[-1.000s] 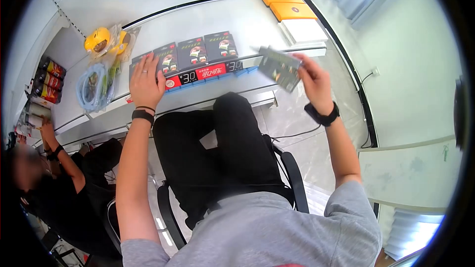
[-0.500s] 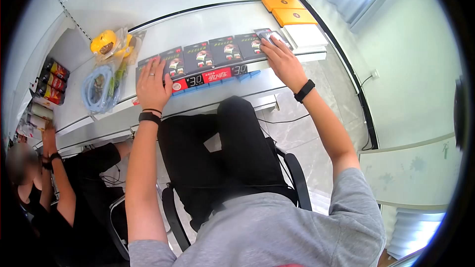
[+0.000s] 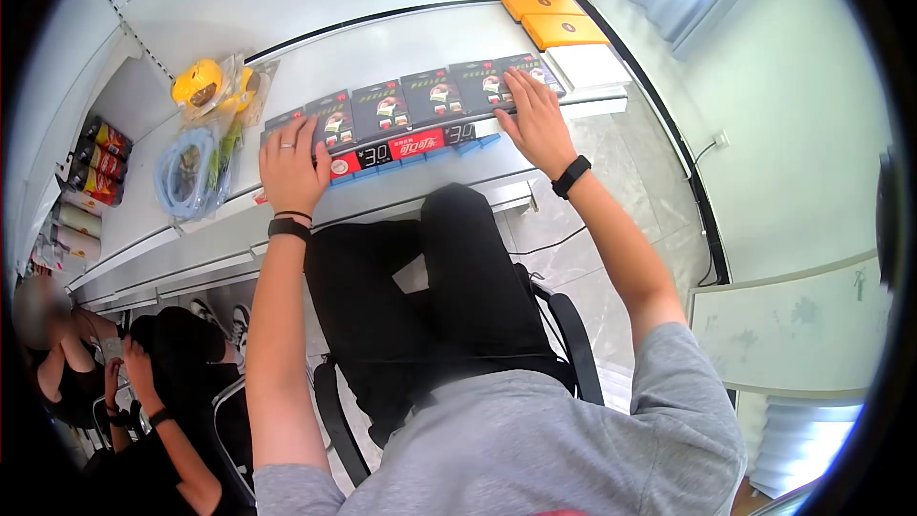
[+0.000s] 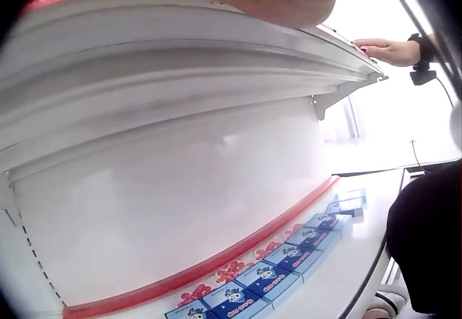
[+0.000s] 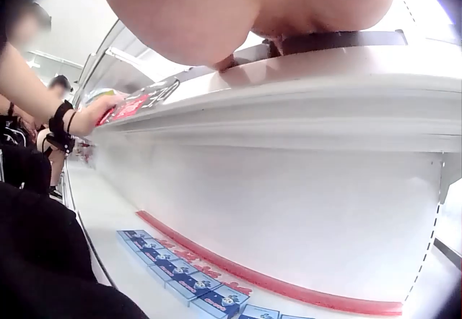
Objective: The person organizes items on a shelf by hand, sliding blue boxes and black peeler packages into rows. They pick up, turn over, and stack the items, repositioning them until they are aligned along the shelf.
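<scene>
Dark grey flat packages (image 3: 380, 111) printed with green lettering lie side by side in a row along the front of the upper shelf. My left hand (image 3: 291, 172) rests with extended fingers on the package at the row's left end. On the right-end package (image 3: 525, 65) lie the fingers of my right hand (image 3: 542, 129), its thumb spread toward the shelf edge. In the left wrist view my right hand (image 4: 390, 52) shows flat at the shelf edge, and the right wrist view has my left hand (image 5: 94, 113) on that edge. Neither hand curls round anything.
White boxes (image 3: 587, 69) and orange boxes (image 3: 565, 30) stand right of the row. Bagged yellow items (image 3: 199, 83) and a light-blue ring (image 3: 181, 172) lie left. Blue boxes (image 4: 271, 279) line the lower shelf. Other people sit at the left. A red price strip (image 3: 417, 143) runs along the edge.
The package held in the air by my right hand now lies at the row's right end, squared with the others. My right hand shifted slightly left, and the left hand stays on its end.
</scene>
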